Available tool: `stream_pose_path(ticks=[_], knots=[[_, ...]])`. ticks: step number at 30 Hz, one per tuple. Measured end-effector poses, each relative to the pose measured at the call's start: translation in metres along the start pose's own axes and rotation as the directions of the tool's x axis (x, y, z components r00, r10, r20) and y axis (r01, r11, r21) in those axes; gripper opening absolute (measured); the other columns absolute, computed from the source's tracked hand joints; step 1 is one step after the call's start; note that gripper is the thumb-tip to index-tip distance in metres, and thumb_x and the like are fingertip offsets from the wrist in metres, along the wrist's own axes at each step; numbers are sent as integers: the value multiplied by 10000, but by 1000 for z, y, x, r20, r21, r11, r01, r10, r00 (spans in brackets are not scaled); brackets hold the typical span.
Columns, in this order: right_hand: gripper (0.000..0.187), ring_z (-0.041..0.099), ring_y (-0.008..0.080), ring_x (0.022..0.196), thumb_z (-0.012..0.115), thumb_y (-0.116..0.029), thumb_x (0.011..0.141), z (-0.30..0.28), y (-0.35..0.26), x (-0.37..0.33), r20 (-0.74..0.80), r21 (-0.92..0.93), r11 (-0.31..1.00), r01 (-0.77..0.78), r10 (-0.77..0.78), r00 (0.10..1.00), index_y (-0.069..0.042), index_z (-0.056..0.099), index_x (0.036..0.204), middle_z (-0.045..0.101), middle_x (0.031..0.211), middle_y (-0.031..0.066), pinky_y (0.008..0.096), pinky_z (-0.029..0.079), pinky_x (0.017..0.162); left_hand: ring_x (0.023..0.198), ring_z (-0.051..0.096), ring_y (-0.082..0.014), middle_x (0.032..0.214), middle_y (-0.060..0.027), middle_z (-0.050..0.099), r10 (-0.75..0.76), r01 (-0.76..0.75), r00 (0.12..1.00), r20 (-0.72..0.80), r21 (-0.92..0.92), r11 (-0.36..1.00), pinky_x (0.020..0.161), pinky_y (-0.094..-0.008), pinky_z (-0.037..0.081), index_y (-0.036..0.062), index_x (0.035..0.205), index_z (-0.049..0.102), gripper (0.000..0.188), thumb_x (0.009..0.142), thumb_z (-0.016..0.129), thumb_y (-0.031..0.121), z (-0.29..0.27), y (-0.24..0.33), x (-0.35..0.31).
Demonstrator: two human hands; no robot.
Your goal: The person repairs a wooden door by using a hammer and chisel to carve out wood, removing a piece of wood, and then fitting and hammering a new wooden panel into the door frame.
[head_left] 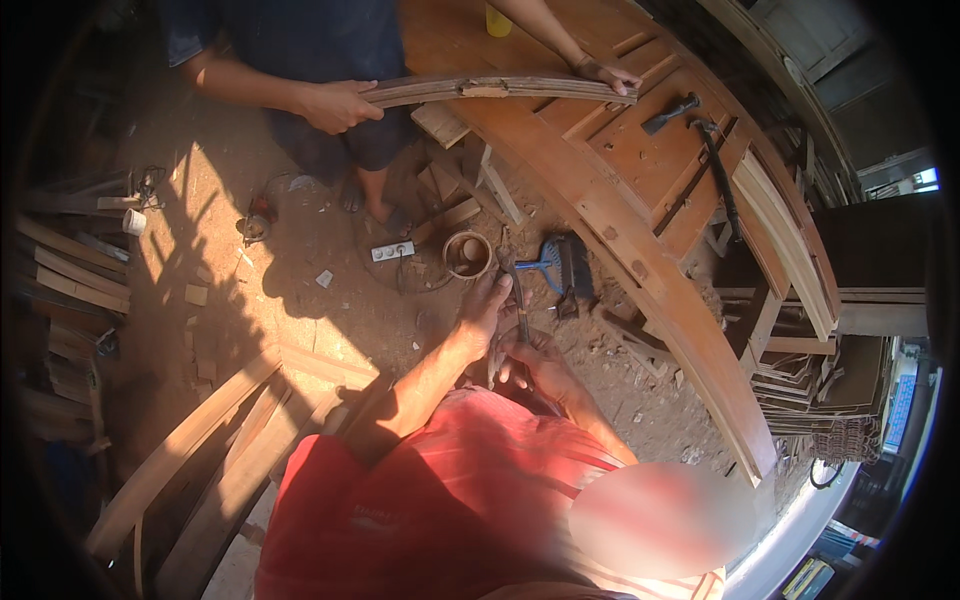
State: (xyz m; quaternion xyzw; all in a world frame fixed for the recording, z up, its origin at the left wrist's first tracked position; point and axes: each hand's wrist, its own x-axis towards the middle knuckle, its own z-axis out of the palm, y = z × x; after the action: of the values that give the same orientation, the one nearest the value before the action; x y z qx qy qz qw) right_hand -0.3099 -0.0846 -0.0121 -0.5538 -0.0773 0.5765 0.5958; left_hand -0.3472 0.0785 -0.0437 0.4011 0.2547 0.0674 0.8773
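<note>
Both hands meet over the sawdust floor [300, 260]. The left hand [485, 308] pinches the top of a thin dark tool [519, 305]; the right hand [530, 360] clenches its lower end. Farther off, another person steadies a curved wooden strip [500, 88].

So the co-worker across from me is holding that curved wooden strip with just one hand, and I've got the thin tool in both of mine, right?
Not quite. The head view shows the co-worker gripping the curved strip with both hands, one at each end. The rest holds: your left hand and right hand are both on the thin tool.
</note>
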Motion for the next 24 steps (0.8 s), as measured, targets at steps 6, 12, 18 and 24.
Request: stream_pose_path(ticks=[6,12,18,24], knots=[[296,711,220,1043,558,-162,1012,19,-44,22,-113,110,973,205,-192,975,-3,599,1258,672,1133,134,315,580,736,868,610,-98,999,-10,646,19,-33,996,83,171,985,752,-275,530,57,1242,587,284,1075,563,287,-32,38,43],[348,658,222,1144,508,-156,979,25,-123,93,-235,-223,964,148,-200,951,35,613,1250,640,1270,152,361,589,843,807,600,-90,962,-8,633,139,-141,989,42,50,989,690,-257,513,58,1363,554,329,1062,542,189,-41,70,100],[257,650,191,1083,542,-194,977,34,-190,145,-215,-29,982,189,-191,958,-7,664,1103,661,1117,102,353,595,819,774,615,-105,921,-15,622,141,-140,989,35,-18,990,670,-267,526,32,1332,579,315,1042,522,141,-34,114,171],[265,659,195,1081,549,-214,970,19,-221,171,-231,-92,985,147,-165,959,-15,671,1095,684,1071,104,367,592,820,854,633,-123,980,-45,644,201,-200,980,1,-88,976,753,-281,537,8,1320,585,311,1036,522,117,-33,118,210]])
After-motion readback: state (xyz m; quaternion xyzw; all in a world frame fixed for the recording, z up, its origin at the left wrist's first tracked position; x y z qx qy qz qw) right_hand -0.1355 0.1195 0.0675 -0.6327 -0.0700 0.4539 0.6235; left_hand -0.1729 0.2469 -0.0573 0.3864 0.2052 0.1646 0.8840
